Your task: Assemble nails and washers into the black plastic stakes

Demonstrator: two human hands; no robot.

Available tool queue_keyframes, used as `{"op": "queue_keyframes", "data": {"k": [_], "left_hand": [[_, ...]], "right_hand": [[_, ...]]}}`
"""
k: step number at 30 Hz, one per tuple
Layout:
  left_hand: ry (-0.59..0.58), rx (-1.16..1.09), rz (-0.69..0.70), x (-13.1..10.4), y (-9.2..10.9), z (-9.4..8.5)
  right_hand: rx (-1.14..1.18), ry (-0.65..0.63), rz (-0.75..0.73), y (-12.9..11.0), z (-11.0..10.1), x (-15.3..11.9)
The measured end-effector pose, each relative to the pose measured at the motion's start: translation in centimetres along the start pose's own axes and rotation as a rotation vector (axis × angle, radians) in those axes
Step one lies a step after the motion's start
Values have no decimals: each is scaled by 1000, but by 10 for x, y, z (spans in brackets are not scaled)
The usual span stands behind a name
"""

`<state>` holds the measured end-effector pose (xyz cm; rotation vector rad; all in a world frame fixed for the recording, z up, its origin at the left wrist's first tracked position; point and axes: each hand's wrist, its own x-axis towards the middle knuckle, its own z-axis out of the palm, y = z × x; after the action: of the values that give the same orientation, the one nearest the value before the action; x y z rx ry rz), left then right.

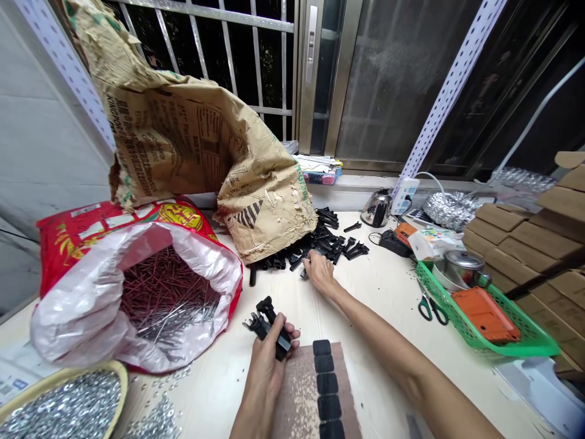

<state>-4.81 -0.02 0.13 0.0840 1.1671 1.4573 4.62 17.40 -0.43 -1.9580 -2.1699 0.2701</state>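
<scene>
My left hand (270, 353) is closed around several black plastic parts (269, 326). They have forked heads and blocky ends, and the fingers cover part of them. Farther off, my right hand (320, 271) reaches to the near edge of a pile of similar black plastic parts (326, 238). Its fingers are curled down over one part, whose end shows by the fingertips. A torn brown paper sack (269, 201) lies over the back of the pile. Below my left hand is a brown board (299, 390) bearing a row of black rounded-square pads (328, 384).
On the left, a red bag (219, 244) gapes with long nails inside, near a tray (122, 378) of small metal pieces. To the right are scissors (429, 305), a green basket (516, 349), stacked cardboard boxes (525, 244) and a metal kettle (377, 207).
</scene>
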Motion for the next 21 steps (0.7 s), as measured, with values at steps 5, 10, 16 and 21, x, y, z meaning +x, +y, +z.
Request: {"op": "queue_keyframes", "data": {"k": [5, 10, 16, 21], "left_hand": [[-54, 12, 36, -5, 2, -2], [-43, -12, 52, -3, 1, -3], [-34, 17, 73, -1, -1, -5], [-59, -13, 120, -3, 4, -7]], "right_hand": [[0, 35, 62, -20, 10, 27], [-8, 0, 70, -19, 13, 26], [44, -25, 105, -22, 6, 19], [133, -20, 57, -2, -2, -19]]}}
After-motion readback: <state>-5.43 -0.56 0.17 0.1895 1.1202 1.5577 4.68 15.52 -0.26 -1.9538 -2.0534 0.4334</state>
